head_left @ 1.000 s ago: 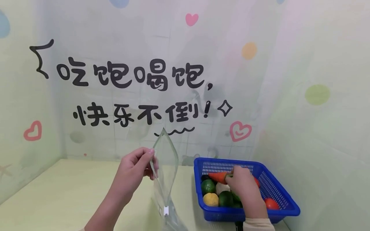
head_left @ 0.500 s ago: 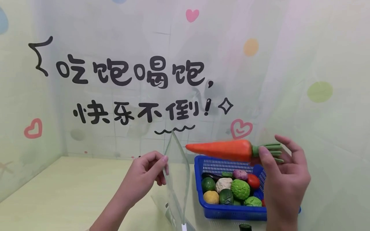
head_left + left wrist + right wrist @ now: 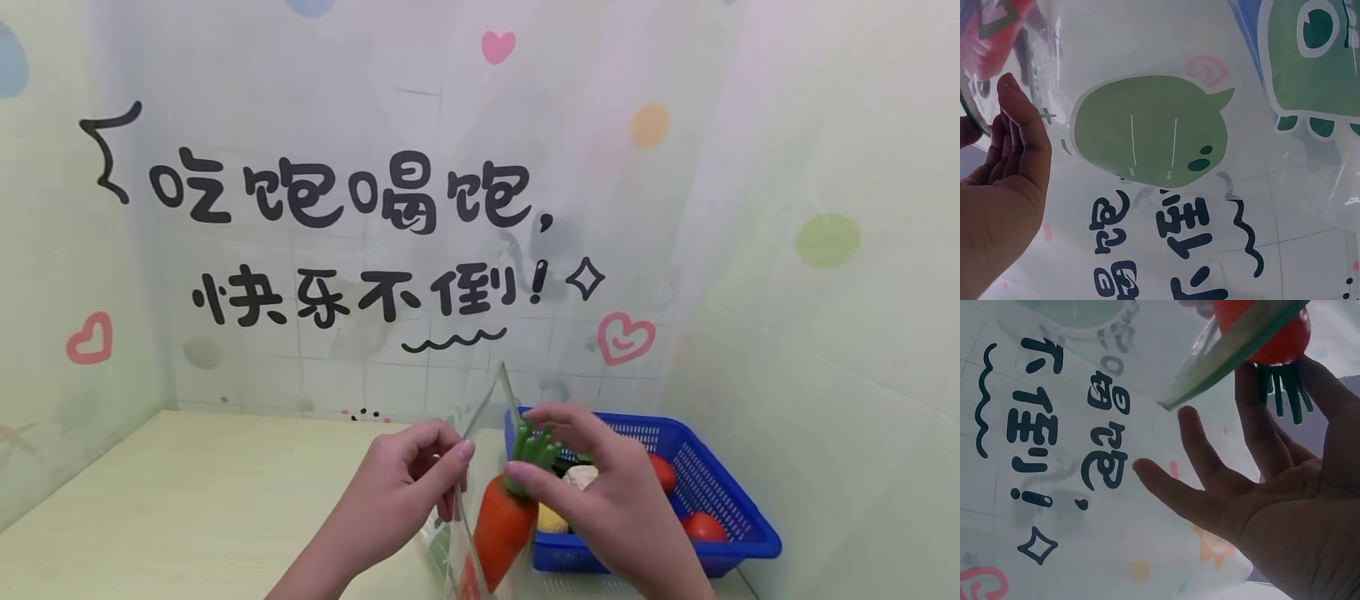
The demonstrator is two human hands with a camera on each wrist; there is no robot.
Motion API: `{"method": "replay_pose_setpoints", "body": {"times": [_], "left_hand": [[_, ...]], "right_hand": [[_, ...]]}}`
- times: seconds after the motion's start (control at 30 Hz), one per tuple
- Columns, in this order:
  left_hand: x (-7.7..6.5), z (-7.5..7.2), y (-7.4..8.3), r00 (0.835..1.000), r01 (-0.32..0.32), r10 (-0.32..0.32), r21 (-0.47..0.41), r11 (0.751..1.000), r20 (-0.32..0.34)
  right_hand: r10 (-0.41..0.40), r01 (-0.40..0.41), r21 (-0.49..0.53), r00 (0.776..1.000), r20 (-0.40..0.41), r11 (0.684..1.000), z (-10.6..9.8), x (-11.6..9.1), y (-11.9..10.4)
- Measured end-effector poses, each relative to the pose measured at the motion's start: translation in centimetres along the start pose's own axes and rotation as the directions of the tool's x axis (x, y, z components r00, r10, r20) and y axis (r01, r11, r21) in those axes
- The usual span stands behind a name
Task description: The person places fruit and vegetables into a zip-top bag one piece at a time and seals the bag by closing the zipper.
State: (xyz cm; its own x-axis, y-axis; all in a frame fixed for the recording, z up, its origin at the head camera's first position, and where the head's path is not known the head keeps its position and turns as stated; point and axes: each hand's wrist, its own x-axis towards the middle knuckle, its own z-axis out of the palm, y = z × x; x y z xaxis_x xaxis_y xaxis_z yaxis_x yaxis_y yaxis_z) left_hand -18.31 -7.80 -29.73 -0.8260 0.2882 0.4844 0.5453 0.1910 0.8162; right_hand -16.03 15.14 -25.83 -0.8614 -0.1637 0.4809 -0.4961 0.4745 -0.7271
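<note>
My left hand (image 3: 408,492) pinches the rim of a clear plastic zip bag (image 3: 1147,131), printed with green cartoon shapes, and its mouth stands apart. In the head view an orange carrot (image 3: 501,525) points tip down at the bag's mouth, its lower part seen through the clear plastic. My right hand (image 3: 611,492) holds the carrot by its green stem tuft (image 3: 531,446), between thumb and fingers. From the right wrist, the bag's green edge (image 3: 1229,369) crosses in front of the carrot, and two of that hand's fingers stretch free. The bag's bottom is out of the head view.
Behind the right hand stands a blue plastic basket (image 3: 738,546) with vegetables, among them a tomato (image 3: 705,527) and a white one (image 3: 580,477). The pale table (image 3: 225,500) runs back to a printed wall sheet (image 3: 360,367) with black lettering.
The right hand has lifted the carrot out of the basket, swung it left and turned it tip down into the bag's mouth. The left hand has shifted right and slightly down with the bag.
</note>
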Motion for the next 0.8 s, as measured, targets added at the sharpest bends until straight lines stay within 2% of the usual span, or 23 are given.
{"method": "replay_pose_setpoints", "body": {"times": [0.1,0.17,0.27,0.33,0.4,0.47,0.57,0.7,0.8], "left_hand": [[-0.1,0.3,0.2,1.000,0.001,0.000,-0.028,1.000,0.029],[-0.1,0.5,0.2,0.999,0.004,-0.003,-0.046,0.999,0.040],[-0.2,0.3,0.4,0.999,0.018,-0.015,-0.083,0.996,0.035],[-0.3,0.1,0.6,0.999,0.031,-0.030,-0.124,0.992,0.012],[-0.3,-0.3,0.8,0.999,0.049,-0.052,-0.175,0.983,-0.016],[-0.4,-0.8,1.1,0.997,0.055,-0.067,-0.224,0.973,-0.045],[-0.7,-1.8,1.5,0.993,0.038,-0.068,-0.285,0.958,-0.096],[-1.1,-3.1,1.9,0.984,-0.005,-0.050,-0.313,0.950,-0.170],[-1.0,-3.7,1.8,0.975,0.010,-0.079,-0.318,0.948,-0.206]], "right_hand": [[0.064,-0.064,-0.002,0.989,0.133,0.998,0.2,0.5,0.4],[0.075,-0.073,-0.017,0.976,0.206,0.997,0.4,0.7,0.7],[0.083,-0.071,-0.057,0.959,0.271,0.996,0.6,1.1,0.9],[0.077,-0.067,-0.046,0.961,0.266,0.997,0.9,1.3,0.9],[0.074,-0.077,0.002,0.973,0.220,0.997,1.0,1.4,0.9],[0.060,-0.072,0.082,0.987,0.149,0.994,1.1,1.3,0.9],[0.003,-0.018,0.232,0.998,0.066,0.973,1.0,1.4,0.9],[-0.164,0.133,0.348,0.985,0.059,0.928,0.5,1.6,1.9],[-0.254,0.209,0.360,0.964,0.081,0.909,0.5,2.0,2.7]]}}
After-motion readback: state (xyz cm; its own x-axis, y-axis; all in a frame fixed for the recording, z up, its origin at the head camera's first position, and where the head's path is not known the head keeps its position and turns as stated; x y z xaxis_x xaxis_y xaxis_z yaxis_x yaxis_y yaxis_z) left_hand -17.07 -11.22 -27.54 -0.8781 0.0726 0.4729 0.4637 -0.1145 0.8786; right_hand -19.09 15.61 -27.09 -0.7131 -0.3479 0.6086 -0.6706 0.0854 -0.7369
